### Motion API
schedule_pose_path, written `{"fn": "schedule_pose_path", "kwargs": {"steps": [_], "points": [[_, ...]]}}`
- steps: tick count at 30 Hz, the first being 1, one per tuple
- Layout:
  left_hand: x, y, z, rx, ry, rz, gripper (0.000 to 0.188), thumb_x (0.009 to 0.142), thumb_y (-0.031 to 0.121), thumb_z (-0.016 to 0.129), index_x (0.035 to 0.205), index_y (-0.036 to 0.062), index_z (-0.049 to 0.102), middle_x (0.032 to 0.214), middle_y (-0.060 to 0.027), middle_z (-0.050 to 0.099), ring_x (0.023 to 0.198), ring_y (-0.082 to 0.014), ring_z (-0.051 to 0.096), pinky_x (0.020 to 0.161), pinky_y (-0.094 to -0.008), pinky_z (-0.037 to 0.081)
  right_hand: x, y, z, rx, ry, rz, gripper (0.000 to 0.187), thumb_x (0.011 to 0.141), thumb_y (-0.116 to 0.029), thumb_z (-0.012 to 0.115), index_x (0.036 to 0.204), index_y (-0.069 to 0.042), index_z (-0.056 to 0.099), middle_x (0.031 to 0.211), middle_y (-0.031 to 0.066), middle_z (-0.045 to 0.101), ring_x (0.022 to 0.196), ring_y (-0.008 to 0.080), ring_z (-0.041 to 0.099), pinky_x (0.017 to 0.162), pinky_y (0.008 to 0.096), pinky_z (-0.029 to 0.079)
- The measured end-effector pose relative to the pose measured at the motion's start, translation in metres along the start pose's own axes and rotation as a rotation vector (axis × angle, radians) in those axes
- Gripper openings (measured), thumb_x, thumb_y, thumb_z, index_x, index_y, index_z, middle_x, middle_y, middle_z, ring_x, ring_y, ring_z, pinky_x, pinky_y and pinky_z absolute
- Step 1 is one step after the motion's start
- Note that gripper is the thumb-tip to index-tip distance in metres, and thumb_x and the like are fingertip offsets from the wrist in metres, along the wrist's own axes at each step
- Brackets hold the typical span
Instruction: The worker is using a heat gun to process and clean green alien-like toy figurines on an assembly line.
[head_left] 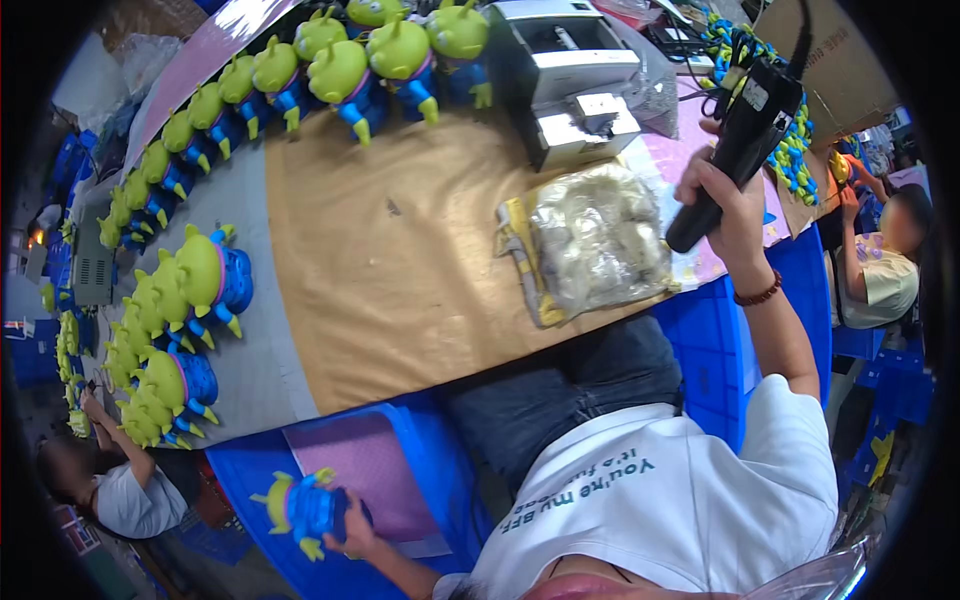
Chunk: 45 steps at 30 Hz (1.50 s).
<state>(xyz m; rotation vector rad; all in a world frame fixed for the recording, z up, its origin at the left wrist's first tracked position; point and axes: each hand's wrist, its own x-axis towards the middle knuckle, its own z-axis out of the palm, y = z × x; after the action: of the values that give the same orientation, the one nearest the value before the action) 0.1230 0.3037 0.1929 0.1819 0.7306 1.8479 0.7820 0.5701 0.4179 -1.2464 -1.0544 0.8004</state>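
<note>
My left hand is closed around a toy figure with a green head and a blue body. Hand and figure are low on the left, over a blue crate with a pink sheet inside. On the right, my raised right hand grips a thick black hand tool with a cord running up from its top end. The tool leans, its lower end above the table's right side. Close by that end lies a clear plastic bag with pale pieces in it, on a yellow cloth.
Rows of similar toy figures stand along the far and left sides of the table, whose middle has a brown covering. A black-and-white boxy machine stands at the back. Another person sits at right, and one at left.
</note>
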Motion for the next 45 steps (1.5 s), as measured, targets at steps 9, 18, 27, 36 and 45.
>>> {"fn": "schedule_pose_path", "kwargs": {"steps": [9,18,27,36,45], "points": [[0.031,-0.139,0.278,0.04,-0.473,-0.527,0.089,0.081,0.041,0.074,0.148,0.0001,0.032,0.147,-0.0265,0.04,0.13,-0.0403,0.048,0.096,-0.0528,0.049,0.085,-0.014,0.034,0.261,-0.06,-0.288,0.041,0.087,0.0,0.065,0.124,0.004,0.046,0.079,0.0072,0.06,0.063,0.0163,0.062,0.061,0.0309,0.052],[-0.002,-0.371,0.407,-0.354,-0.555,-1.267,0.096,0.081,0.039,0.081,0.151,0.0031,0.026,0.149,-0.0228,0.04,0.137,-0.0382,0.044,0.101,-0.0471,0.053,0.141,0.012,0.061,0.277,-0.197,-0.208,0.013,0.084,-0.002,0.068,0.091,0.0,0.057,0.067,0.0053,0.063,0.058,0.0127,0.062,0.055,0.0272,0.051],[-0.041,-0.35,0.388,-0.158,-0.007,-1.293,0.056,0.1,0.031,0.059,0.144,0.0019,0.04,0.143,-0.0171,0.048,0.135,-0.0317,0.047,0.107,-0.0425,0.047,0.16,0.007,0.035,0.124,-0.25,-0.233,0.03,0.081,-0.01,0.075,0.102,0.0,0.057,0.07,0.0056,0.065,0.057,0.0123,0.063,0.055,0.0277,0.051],[-0.049,-0.316,0.406,1.064,-1.216,-0.083,0.037,0.087,0.003,0.066,0.124,0.0031,0.061,0.129,-0.0206,0.057,0.123,-0.0372,0.057,0.105,-0.0437,0.045,0.078,-0.046,-0.004,0.265,-0.311,-0.102,0.028,0.081,-0.001,0.075,0.104,0.002,0.059,0.074,0.0064,0.066,0.061,0.0125,0.064,0.057,0.0276,0.052],[-0.021,-0.382,0.426,1.812,-1.145,0.846,0.044,0.086,0.025,0.067,0.128,0.034,0.062,0.15,-0.0232,0.038,0.137,-0.0505,0.037,0.101,-0.0648,0.034,0.049,-0.032,-0.009,0.289,-0.381,-0.215,0.007,0.083,0.004,0.071,0.086,0.002,0.065,0.074,0.0057,0.067,0.065,0.0107,0.064,0.057,0.026,0.05]]}}
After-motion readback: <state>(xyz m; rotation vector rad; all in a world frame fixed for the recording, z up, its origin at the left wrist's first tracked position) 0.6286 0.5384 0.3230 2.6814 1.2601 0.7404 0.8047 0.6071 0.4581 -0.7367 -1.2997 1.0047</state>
